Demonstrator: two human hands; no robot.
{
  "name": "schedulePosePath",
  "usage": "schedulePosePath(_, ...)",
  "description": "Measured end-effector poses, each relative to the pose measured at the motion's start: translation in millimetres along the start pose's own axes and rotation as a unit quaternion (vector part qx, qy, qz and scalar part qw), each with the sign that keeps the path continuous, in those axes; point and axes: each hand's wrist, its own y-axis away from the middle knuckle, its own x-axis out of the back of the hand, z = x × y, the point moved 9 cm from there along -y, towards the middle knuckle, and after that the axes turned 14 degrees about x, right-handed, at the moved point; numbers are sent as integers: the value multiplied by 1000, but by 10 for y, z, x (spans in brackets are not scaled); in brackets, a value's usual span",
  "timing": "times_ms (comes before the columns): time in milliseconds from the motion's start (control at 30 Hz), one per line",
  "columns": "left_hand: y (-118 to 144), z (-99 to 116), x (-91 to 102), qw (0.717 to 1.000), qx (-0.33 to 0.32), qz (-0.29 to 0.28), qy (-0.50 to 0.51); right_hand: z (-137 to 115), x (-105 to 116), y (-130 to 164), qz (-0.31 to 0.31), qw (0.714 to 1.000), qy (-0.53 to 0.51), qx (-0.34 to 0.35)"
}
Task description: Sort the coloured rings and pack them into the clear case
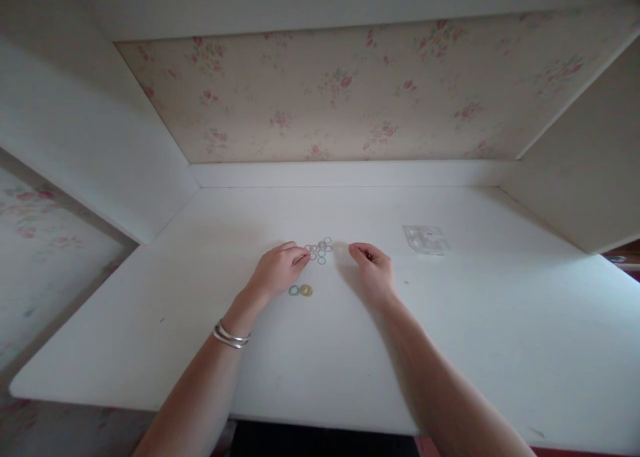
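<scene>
Several small thin rings (320,249) lie in a loose cluster on the white desk (500,324). My left hand (278,269) rests just left of the cluster, its fingertips touching the nearest rings; whether it pinches one I cannot tell. My right hand (373,268) lies to the right of the cluster, fingers curled, a little apart from the rings. Two thicker rings, one blue-green and one yellow (301,290), sit side by side just below my left hand. Silver bangles (230,336) circle my left wrist.
A small clear plastic bag (425,238) lies flat to the right of my right hand. The desk sits in a white alcove with floral wallpaper (350,90) behind it and white side panels at left and right.
</scene>
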Motion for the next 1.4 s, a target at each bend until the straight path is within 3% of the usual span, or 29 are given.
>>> schedulePosePath(267, 296, 346, -61, 992, -101, -55, -44, -13, -25, 3, -25, 999, 25, 8)
schedulePosePath(533, 443, 500, -167, 977, -160, -94, -103, 7, -55, -1, -43, 998, 40, 11)
schedulePosePath(1200, 486, 493, -210, 975, -121, -116, -147, -20, -112, 24, -75, 995, 69, 15)
schedulePosePath(1400, 484, 438, -215, 979, -108, -120, -126, -59, -162, 32, -89, 988, 110, 59)
